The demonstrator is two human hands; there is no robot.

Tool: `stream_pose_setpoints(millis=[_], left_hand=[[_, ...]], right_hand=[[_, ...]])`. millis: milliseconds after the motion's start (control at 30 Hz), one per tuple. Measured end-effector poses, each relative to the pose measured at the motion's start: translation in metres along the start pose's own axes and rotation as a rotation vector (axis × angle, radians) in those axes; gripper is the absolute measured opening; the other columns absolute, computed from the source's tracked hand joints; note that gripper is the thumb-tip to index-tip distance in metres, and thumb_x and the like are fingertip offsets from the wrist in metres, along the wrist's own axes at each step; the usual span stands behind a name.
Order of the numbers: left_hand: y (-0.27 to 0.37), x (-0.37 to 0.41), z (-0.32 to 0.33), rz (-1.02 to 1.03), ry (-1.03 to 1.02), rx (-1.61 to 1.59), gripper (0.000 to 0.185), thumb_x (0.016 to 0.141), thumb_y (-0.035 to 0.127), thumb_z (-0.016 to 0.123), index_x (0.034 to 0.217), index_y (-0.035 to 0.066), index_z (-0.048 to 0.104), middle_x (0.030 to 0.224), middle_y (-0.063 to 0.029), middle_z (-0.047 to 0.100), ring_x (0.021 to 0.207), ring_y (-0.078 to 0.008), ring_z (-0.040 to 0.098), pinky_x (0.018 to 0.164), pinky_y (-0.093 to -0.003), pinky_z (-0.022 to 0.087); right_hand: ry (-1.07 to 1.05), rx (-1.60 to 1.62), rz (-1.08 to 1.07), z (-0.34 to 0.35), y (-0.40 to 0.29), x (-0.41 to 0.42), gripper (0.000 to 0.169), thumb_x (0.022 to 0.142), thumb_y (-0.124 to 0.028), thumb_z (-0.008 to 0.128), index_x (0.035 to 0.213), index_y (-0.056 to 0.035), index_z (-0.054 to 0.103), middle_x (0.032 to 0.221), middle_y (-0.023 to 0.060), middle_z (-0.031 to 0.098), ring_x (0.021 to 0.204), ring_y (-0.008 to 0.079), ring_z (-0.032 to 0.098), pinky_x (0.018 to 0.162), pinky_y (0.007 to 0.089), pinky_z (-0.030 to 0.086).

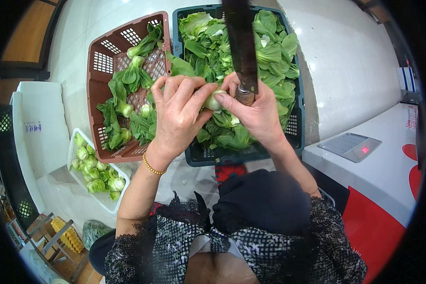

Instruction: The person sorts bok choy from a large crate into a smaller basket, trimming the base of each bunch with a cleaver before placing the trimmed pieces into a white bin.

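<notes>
My left hand [175, 113] pinches the pale stem base of a head of bok choy [213, 103] between thumb and fingers. The thumb and fingers of my right hand [261, 115] touch the same base. That hand also grips a knife [242, 42] by its wooden handle, its broad dark blade pointing up and away from me. Both hands are over the near part of a dark green plastic crate [220, 161] heaped with leafy greens [269, 53]. Left of it stands a brown plastic crate [104, 85], where several bok choy heads [136, 64] lie apart.
A white basket [108, 206] of trimmed bok choy hearts [96, 174] sits at the lower left. Beyond it stands a white foam box [44, 117]. At right are a white counter [340, 167] and an electronic scale [349, 146] with a lit display. A plastic bag [95, 232] lies lower left.
</notes>
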State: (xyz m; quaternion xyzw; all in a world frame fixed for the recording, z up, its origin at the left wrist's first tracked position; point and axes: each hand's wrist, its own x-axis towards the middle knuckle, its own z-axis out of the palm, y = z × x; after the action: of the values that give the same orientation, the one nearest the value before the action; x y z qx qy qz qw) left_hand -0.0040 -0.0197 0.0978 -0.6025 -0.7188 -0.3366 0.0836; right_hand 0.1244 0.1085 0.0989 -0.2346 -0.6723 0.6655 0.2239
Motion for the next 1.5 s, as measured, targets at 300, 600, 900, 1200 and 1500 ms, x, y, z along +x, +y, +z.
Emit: stream_pose_setpoints(millis=[300,600,900,1200,1500], left_hand=[[-0.015,-0.001,-0.005,-0.686,0.292,-1.17,0.043,0.086,0.003,0.073,0.123,0.002,0.051,0.113,-0.0062,0.061,0.105,-0.0133,0.06,0.094,-0.0303,0.05],[-0.016,-0.003,0.092,-1.041,0.317,-1.416,0.044,0.085,0.005,0.075,0.121,0.009,0.051,0.11,-0.0028,0.064,0.094,-0.0104,0.059,0.082,-0.0227,0.047],[-0.022,-0.013,0.091,-0.954,0.115,-1.251,0.042,0.083,0.005,0.076,0.119,0.003,0.053,0.109,-0.0066,0.062,0.096,-0.0138,0.062,0.085,-0.0272,0.053],[-0.027,-0.025,0.103,-0.908,0.118,-1.061,0.039,0.079,0.009,0.08,0.111,-0.002,0.061,0.096,-0.0048,0.066,0.083,-0.0081,0.061,0.073,-0.0227,0.053],[-0.02,-0.033,0.113,-0.792,0.061,-0.779,0.039,0.08,0.006,0.078,0.112,-0.005,0.06,0.104,-0.0072,0.063,0.089,-0.0119,0.065,0.077,-0.0252,0.056]], right_hand=[[0.132,0.008,0.109,-0.033,0.031,-0.016,0.015,0.086,-0.003,0.069,0.085,-0.0051,0.054,0.073,-0.0051,0.05,0.06,0.0031,0.043,0.056,0.0204,0.038],[0.211,-0.122,0.104,-0.04,0.027,-0.037,0.024,0.089,-0.015,0.073,0.093,-0.0037,0.053,0.071,-0.0041,0.049,0.059,0.0019,0.042,0.052,0.0189,0.034],[0.06,-0.48,0.11,-0.032,0.052,-0.054,0.029,0.092,-0.023,0.069,0.094,0.0021,0.053,0.065,0.0116,0.061,0.056,0.0159,0.06,0.055,0.031,0.047],[-0.017,-0.732,0.303,-0.025,0.064,-0.049,0.031,0.096,-0.027,0.059,0.098,0.0034,0.053,0.073,0.0229,0.064,0.07,0.0437,0.064,0.062,0.0469,0.049],[-0.083,-0.57,0.345,-0.04,0.08,-0.046,0.035,0.096,-0.025,0.056,0.104,0.0085,0.056,0.077,0.0278,0.063,0.075,0.0425,0.065,0.066,0.0463,0.049]])
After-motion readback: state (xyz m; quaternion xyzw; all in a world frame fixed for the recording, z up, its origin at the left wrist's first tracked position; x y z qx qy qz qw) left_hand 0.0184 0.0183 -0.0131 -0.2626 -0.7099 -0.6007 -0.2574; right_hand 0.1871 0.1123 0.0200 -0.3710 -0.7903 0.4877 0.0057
